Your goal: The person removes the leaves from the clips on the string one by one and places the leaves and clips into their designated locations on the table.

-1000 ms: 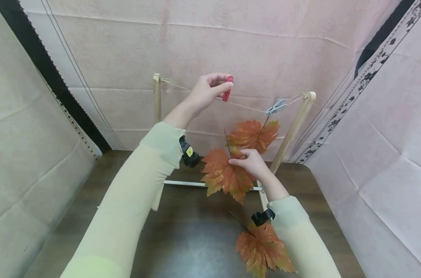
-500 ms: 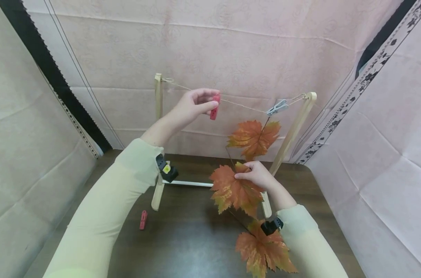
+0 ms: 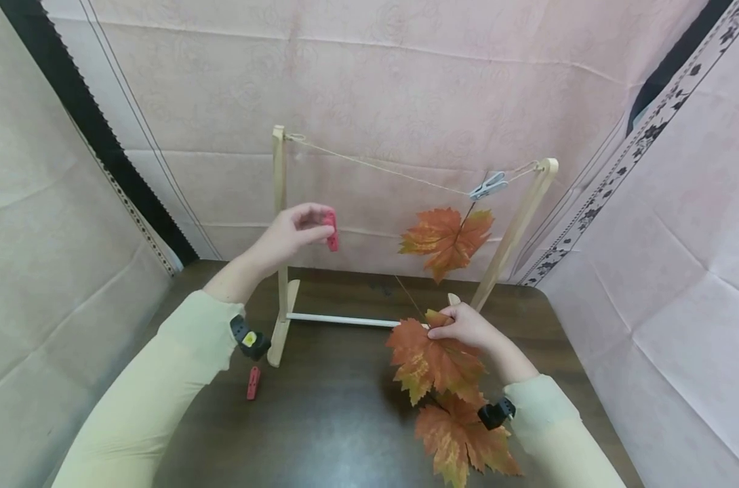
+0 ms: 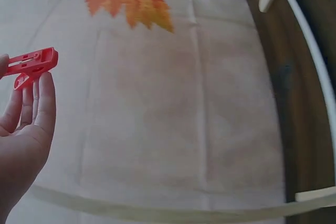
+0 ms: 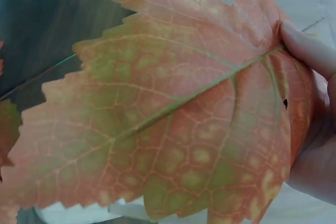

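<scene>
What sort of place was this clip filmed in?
Probably a makeshift recording booth indoors, though the wider room is out of view: pale creased sheets wall in a dark table on three sides, and a small wooden frame stands on it.

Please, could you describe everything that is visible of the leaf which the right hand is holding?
The leaf is orange-red with yellow-green patches, lobed and toothed, with branching veins; it looks artificial, perhaps fabric. The right hand pinches it near its base, where a thin stem points up and leftward in the head view. Its blade slants downward, overlapping another leaf in view; whether they touch, I cannot tell.
</scene>
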The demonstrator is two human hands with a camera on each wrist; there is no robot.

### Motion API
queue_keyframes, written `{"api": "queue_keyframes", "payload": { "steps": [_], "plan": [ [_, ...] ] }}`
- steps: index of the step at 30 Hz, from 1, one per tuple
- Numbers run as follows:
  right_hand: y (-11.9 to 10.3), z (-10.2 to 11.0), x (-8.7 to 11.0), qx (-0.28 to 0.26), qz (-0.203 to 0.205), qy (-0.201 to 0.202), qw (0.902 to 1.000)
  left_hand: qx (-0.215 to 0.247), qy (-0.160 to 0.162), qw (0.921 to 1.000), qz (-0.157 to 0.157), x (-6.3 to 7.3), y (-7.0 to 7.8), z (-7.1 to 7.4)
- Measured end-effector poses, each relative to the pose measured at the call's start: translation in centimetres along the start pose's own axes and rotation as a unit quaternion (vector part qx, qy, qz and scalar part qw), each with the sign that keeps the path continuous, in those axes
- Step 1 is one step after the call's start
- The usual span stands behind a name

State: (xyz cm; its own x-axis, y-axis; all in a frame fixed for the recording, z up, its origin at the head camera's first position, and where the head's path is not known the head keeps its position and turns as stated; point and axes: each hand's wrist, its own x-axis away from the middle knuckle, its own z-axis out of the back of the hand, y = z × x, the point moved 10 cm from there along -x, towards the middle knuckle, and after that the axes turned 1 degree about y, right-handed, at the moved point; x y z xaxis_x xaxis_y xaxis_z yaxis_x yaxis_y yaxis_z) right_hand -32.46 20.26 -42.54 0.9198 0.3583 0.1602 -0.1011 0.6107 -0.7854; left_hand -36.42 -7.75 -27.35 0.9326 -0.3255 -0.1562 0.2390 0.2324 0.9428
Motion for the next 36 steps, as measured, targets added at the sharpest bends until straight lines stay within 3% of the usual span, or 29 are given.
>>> {"api": "queue_keyframes", "payload": {
  "steps": [11, 17, 28, 32, 36],
  "plan": [
    [3.5, -0.9, 1.2, -0.019, -0.006, -0.047, 0.9987, 0.062, 0.026, 0.9941, 0.085, 3.8, -9.5, 1.3],
    [5.7, -2.3, 2.1, -0.018, -0.016, -0.084, 0.9962, 0.089, 0.064, 0.9831, 0.146, 6.3, -14.8, 2.9],
    [8.4, -5.2, 3.4, -0.013, -0.019, -0.147, 0.9889, 0.055, 0.083, 0.9563, 0.275, 12.3, -24.1, 6.0],
    [9.1, -6.3, 3.4, -0.007, -0.03, -0.159, 0.9868, 0.066, 0.085, 0.9483, 0.299, 14.0, -26.6, 6.5],
    [9.6, -7.2, 3.4, -0.007, -0.038, -0.162, 0.9861, 0.066, 0.091, 0.9466, 0.302, 15.1, -28.0, 7.0]
  ]
}}
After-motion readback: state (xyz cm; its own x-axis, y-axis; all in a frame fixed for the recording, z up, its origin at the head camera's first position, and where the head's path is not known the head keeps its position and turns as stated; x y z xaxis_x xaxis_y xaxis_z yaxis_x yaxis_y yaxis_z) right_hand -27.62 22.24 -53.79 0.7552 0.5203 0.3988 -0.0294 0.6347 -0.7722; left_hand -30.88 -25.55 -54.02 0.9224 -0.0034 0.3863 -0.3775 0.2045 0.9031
